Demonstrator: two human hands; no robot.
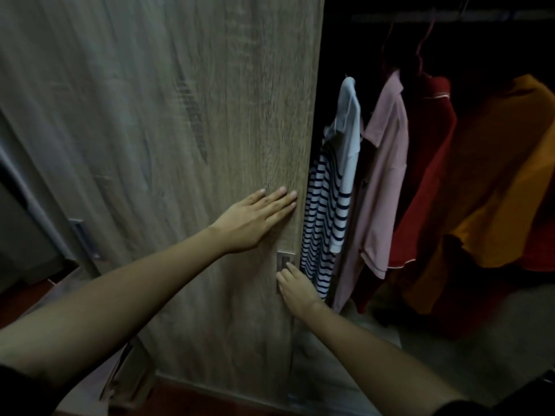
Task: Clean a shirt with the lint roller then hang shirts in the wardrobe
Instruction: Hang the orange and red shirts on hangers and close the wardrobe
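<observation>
Wardrobe door (pixel 180 145): pale grey-brown wood grain with darker streaks; its recessed handle (pixel 284 267) was metallic grey. Wardrobe interior (pixel 345 40): near black. Hanging shirts, left to right: striped shirt (pixel 322 223), white with navy horizontal bands; light blue shirt (pixel 348 139); dusty pink shirt (pixel 386 181); dark red shirt (pixel 429 163) with thin white piping at collar and hem; orange shirt (pixel 504 181), mustard-toned. Hangers (pixel 423 43) appeared reddish. Floor (pixel 18 298) at lower left: reddish brown.
</observation>
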